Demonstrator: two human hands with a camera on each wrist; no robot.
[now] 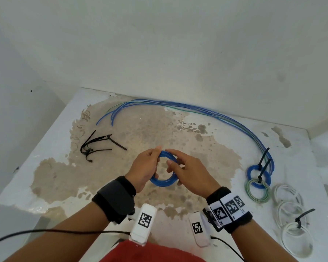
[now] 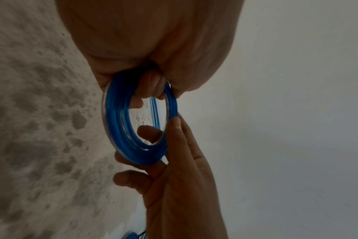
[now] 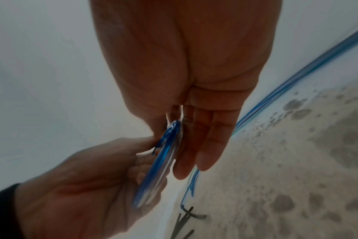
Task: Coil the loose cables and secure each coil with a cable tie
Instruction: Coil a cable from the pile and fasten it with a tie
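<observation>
A coil of blue cable (image 1: 162, 183) (image 2: 117, 126) (image 3: 164, 161) is held upright above the middle of the table between both hands. My left hand (image 1: 153, 157) (image 3: 82, 186) grips its left side, fingers curled through the ring. My right hand (image 1: 176, 167) (image 2: 174, 177) pinches the right side, thumb inside the ring and the nearly straight fingers laid along the outside. No tie shows on this coil. Loose black cable ties (image 1: 98, 143) (image 3: 184, 221) lie at the left. Several loose blue cables (image 1: 178, 105) (image 3: 296, 77) curve along the back wall.
Tied coils lie at the right: two blue (image 1: 254, 170), one green and white (image 1: 257, 191), several white (image 1: 292, 210). The white table (image 1: 45, 140), worn brown in the middle, ends at a left edge and meets walls at the back and right. Wrist camera leads trail near my body.
</observation>
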